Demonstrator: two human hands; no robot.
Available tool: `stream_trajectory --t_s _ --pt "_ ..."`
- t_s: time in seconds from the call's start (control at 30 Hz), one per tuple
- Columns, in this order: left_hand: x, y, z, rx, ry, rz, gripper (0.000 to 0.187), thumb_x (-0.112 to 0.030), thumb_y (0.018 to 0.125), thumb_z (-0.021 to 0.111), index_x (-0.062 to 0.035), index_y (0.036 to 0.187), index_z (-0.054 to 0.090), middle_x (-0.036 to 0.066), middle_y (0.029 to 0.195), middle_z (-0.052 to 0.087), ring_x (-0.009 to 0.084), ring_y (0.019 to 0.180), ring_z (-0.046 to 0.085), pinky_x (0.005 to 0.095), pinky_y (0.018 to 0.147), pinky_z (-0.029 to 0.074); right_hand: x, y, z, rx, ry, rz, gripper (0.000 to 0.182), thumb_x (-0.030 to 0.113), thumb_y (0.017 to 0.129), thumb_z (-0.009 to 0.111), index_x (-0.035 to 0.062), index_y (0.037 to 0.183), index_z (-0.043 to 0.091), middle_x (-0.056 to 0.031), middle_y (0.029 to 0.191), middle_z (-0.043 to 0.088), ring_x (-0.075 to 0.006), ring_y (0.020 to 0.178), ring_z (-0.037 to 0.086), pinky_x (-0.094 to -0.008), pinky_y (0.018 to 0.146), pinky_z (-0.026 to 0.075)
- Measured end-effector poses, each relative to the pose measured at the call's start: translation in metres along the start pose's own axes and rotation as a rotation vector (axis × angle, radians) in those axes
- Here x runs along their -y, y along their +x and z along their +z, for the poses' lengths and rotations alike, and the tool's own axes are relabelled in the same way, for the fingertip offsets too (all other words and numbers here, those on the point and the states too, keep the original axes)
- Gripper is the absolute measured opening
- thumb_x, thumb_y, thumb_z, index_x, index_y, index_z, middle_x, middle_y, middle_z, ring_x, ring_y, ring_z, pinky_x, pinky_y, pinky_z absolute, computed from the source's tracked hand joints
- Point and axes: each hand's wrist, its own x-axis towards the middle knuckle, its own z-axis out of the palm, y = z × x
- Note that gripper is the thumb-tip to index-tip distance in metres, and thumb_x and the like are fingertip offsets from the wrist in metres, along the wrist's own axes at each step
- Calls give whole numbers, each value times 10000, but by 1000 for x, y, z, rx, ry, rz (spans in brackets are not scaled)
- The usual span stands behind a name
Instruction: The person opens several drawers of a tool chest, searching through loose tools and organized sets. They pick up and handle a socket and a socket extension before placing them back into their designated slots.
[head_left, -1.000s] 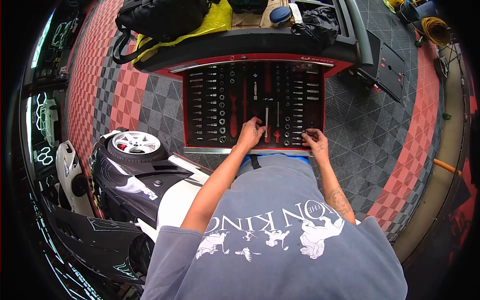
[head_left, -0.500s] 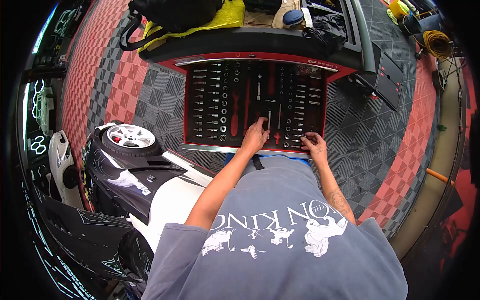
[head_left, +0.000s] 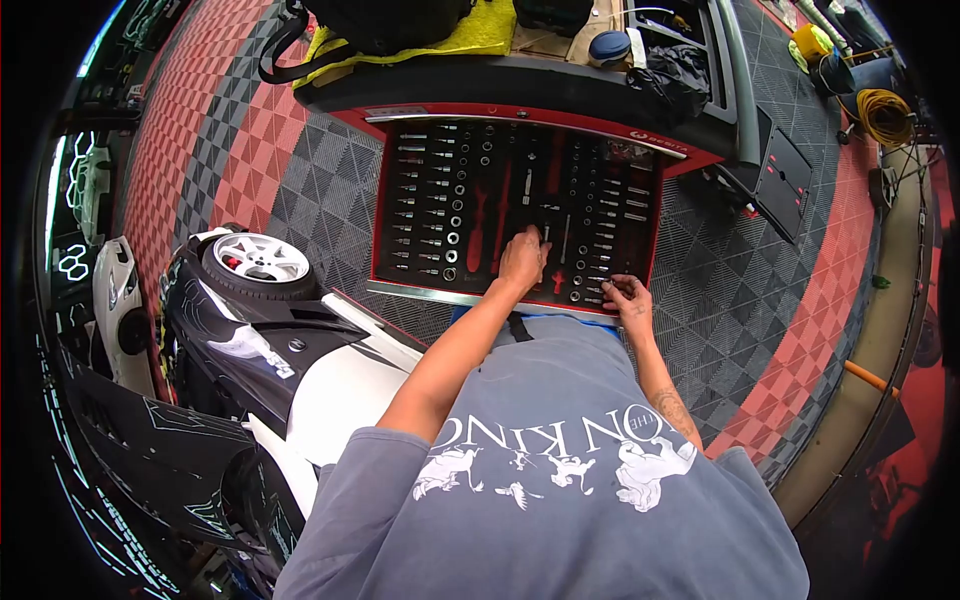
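An open tool drawer (head_left: 420,289) holds black foam with rows of sockets and bit sockets. My left hand (head_left: 523,260) is over the middle of it, fingers bent and closed at a slim chrome bar (head_left: 547,231), whose lower part they cover. At the drawer's front right corner, my right hand (head_left: 630,298) has its fingertips drawn together beside the lowest bit sockets (head_left: 594,290). Whatever lies between those fingertips is too small to make out. Left of my left hand, a red-handled tool (head_left: 475,245) rests in its foam slot.
The cabinet top (head_left: 420,85) bears a black bag (head_left: 400,25), a yellow cloth (head_left: 480,35) and a blue round-topped item (head_left: 609,46). On the left stands a black-and-white vehicle body (head_left: 340,395) with a white-rimmed wheel (head_left: 262,260). A black panel (head_left: 780,175) lies right of the cabinet.
My view has shifted slightly, so the drawer appears a little further right and lower. Both hands stay near the same places in the drawer; the left hand's fingers are more curled.
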Motion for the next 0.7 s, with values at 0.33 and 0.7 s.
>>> stream_trajectory --t_s 0.33,0.7 --pt "-12 6 3 -23 26 -122 212 -160 819 685 25 877 601 262 811 657 435 832 652 494 710 537 1 2 2 -11 40 -25 316 83 852 693 -68 1095 556 -100 899 641 -120 750 626 -232 627 546" --pt "4 3 -19 341 -459 -218 289 -162 888 608 72 719 612 130 576 633 175 435 621 293 385 493 -4 3 -1 -26 57 17 320 80 844 697 -58 1098 562 -91 916 628 -122 757 624 -235 608 563"
